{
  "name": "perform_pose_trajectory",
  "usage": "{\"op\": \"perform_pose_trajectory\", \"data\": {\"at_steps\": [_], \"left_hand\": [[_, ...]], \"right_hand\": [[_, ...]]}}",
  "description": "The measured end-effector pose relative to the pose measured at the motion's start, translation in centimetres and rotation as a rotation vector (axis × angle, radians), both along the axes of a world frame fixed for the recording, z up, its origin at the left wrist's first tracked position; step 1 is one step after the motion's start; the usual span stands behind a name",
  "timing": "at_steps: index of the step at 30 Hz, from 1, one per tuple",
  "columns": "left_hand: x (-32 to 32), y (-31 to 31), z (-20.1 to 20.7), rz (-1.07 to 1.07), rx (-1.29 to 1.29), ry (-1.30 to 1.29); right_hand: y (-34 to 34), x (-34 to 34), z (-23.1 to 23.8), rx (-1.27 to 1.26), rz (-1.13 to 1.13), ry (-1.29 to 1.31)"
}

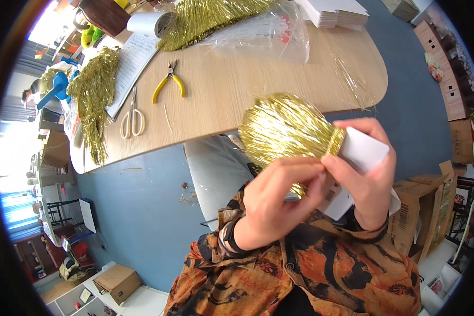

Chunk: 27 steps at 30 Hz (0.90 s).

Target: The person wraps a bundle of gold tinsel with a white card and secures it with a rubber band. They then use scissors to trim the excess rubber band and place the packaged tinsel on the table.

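A gold tinsel bundle [287,126] is in my hands above my lap, its strands fanning out toward the table and its gathered end pointing right. My right hand [371,179] is closed round that gathered end and a white card [364,150], with the thumb pressing near the band. My left hand [279,203] pinches at the lower side of the gathered end, fingertips meeting the right thumb. Exactly what those fingertips grip is partly hidden. More white card shows below the right thumb.
On the wooden table [221,100] lie yellow-handled pliers [169,84], white-handled scissors [133,118], a gold tinsel fringe [95,95] and a larger tinsel pile [208,18]. A clear plastic bag [279,37] and stacked white cards [336,11] are behind. Cardboard boxes [413,210] stand at right.
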<state>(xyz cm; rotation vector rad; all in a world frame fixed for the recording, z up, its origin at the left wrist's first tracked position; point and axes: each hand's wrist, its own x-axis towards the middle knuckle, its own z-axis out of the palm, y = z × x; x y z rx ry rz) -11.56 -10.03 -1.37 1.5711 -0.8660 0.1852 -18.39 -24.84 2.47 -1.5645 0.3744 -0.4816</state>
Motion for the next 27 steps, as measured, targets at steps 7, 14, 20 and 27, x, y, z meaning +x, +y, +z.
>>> {"op": "perform_pose_trajectory", "data": {"at_steps": [7,14,20,27], "left_hand": [[-2.2,1.4,-2.1,-0.063,0.055,0.281],[-0.6,3.3,-6.0,0.166,0.01,0.586],[-0.7,4.8,-6.8,0.181,-0.005,0.686],[-0.5,6.8,-8.5,0.176,0.041,0.84]], "right_hand": [[0.7,-1.1,-2.7,0.04,0.042,0.15],[3.0,3.3,-7.2,0.065,0.122,0.168],[4.2,3.8,-8.2,0.04,0.163,0.172],[5.4,4.0,-10.0,0.007,0.226,0.259]]}}
